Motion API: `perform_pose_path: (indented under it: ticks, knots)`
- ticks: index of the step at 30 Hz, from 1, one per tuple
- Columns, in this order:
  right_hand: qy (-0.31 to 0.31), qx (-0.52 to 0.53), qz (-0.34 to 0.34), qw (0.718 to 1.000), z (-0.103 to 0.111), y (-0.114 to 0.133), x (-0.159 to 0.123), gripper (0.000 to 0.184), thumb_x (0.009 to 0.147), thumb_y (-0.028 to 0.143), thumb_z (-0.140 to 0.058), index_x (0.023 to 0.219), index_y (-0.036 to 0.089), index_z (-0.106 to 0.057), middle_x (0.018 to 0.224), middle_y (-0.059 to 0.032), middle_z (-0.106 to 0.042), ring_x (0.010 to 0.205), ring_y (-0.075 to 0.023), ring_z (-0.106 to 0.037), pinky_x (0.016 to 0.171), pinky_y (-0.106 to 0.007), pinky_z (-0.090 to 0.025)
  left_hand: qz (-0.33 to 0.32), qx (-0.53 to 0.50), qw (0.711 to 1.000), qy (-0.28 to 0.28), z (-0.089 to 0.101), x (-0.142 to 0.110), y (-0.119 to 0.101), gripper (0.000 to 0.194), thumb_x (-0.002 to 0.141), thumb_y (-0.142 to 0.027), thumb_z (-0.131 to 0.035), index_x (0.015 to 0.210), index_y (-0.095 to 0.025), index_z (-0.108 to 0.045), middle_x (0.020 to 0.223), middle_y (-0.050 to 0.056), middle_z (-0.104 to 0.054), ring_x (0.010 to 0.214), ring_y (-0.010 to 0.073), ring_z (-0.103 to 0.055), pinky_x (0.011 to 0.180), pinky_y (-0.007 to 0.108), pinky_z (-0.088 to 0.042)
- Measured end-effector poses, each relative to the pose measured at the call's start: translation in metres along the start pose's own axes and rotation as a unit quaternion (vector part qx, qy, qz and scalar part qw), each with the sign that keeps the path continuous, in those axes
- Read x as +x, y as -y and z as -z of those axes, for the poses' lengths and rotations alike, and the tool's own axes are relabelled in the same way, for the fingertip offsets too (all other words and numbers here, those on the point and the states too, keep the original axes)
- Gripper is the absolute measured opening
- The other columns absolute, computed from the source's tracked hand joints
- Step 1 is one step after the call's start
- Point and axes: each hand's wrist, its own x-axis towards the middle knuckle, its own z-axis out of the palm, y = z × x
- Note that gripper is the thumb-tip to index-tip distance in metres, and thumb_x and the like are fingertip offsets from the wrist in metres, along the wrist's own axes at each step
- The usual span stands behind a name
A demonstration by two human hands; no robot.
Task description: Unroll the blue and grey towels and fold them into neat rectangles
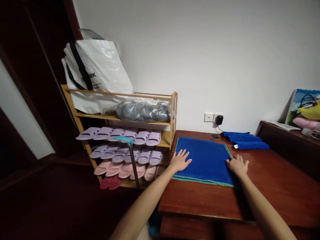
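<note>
Left hand [181,161]: we have it spread flat on the blue cloth's [206,160] left edge.
Blue cloth: flat on the brown table [200,203]; we seem to be smoothing it.
Right hand [238,165]: fingers spread at the right edge; we cannot tell if it pinches.
Blue bundles [252,146]: farther right; matching them would call for gripping one edge evenly.
</note>
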Motion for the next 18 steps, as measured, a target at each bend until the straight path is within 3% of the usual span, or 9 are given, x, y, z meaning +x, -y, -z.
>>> perform_pose_path:
  ticks: [2, 5, 8, 11, 15, 17, 18]
  knots:
    - [-0.016, 0.002, 0.025, 1.000, -0.001, 0.011, 0.000, 0.056, 0.090, 0.037, -0.024, 0.141, 0.016, -0.036, 0.152, -0.0142, -0.021, 0.141, -0.0278, -0.009, 0.108, -0.056, -0.009, -0.001, 0.000, 1.000, -0.002, 0.000, 0.000, 0.000, 0.065, 0.092, -0.062, -0.021, 0.145, -0.026, -0.030, 0.154, 0.004, -0.020, 0.141, 0.0254, -0.014, 0.111, 0.054, -0.011]
    - [0.022, 0.022, 0.080, 0.996, -0.007, 0.024, 0.003, 0.059, 0.092, 0.045, -0.017, 0.146, 0.023, -0.024, 0.154, -0.0039, -0.019, 0.142, -0.0179, -0.010, 0.112, -0.046, -0.015, 0.000, -0.001, 1.000, -0.004, 0.000, 0.000, 0.000, 0.065, 0.092, -0.062, -0.022, 0.145, -0.026, -0.031, 0.154, 0.004, -0.021, 0.141, 0.0255, -0.015, 0.111, 0.054, -0.012]
    - [0.073, 0.042, 0.092, 0.992, -0.013, 0.025, 0.009, 0.067, 0.090, 0.057, -0.013, 0.147, 0.023, -0.020, 0.154, -0.0023, -0.016, 0.142, -0.0184, -0.012, 0.112, -0.050, -0.015, 0.001, 0.001, 1.000, -0.003, 0.001, 0.001, 0.000, 0.064, 0.092, -0.061, -0.024, 0.145, -0.026, -0.032, 0.154, 0.004, -0.022, 0.141, 0.0257, -0.015, 0.111, 0.053, -0.012]
    - [0.083, 0.058, 0.094, 0.990, -0.008, 0.022, 0.007, 0.072, 0.088, 0.062, -0.011, 0.148, 0.021, -0.017, 0.155, -0.0042, -0.012, 0.142, -0.0195, -0.009, 0.112, -0.052, -0.012, 0.000, 0.005, 1.000, -0.005, 0.005, -0.002, -0.004, 0.061, 0.093, -0.059, -0.026, 0.144, -0.027, -0.032, 0.153, 0.004, -0.023, 0.141, 0.0262, -0.016, 0.110, 0.054, -0.014]
    - [0.033, 0.065, 0.108, 0.991, 0.006, 0.034, -0.031, 0.077, 0.089, 0.062, -0.010, 0.149, 0.013, -0.006, 0.155, -0.0108, -0.004, 0.143, -0.0212, -0.006, 0.113, -0.050, -0.012, -0.017, 0.007, 0.999, -0.032, 0.012, -0.030, -0.018, 0.054, 0.096, -0.049, -0.029, 0.145, -0.027, -0.031, 0.153, 0.004, -0.022, 0.141, 0.0257, -0.015, 0.111, 0.053, -0.012]
    - [0.004, 0.061, 0.140, 0.988, 0.007, 0.047, -0.060, 0.080, 0.088, 0.065, -0.011, 0.149, 0.013, 0.000, 0.155, -0.0112, 0.002, 0.143, -0.0216, -0.003, 0.113, -0.046, -0.012, -0.090, 0.009, 0.994, -0.053, 0.013, -0.050, -0.025, 0.053, 0.096, -0.045, -0.032, 0.147, -0.030, -0.025, 0.155, 0.001, -0.018, 0.142, 0.0230, -0.011, 0.112, 0.051, -0.006]
    - [0.006, 0.057, 0.177, 0.982, 0.006, 0.053, -0.073, 0.079, 0.087, 0.068, -0.013, 0.149, 0.021, -0.005, 0.155, -0.0056, -0.002, 0.143, -0.0187, -0.004, 0.113, -0.042, -0.014, -0.136, 0.008, 0.990, -0.039, 0.012, -0.059, -0.028, 0.054, 0.096, -0.048, -0.034, 0.147, -0.032, -0.024, 0.154, 0.001, -0.019, 0.142, 0.0230, -0.013, 0.112, 0.052, -0.006]
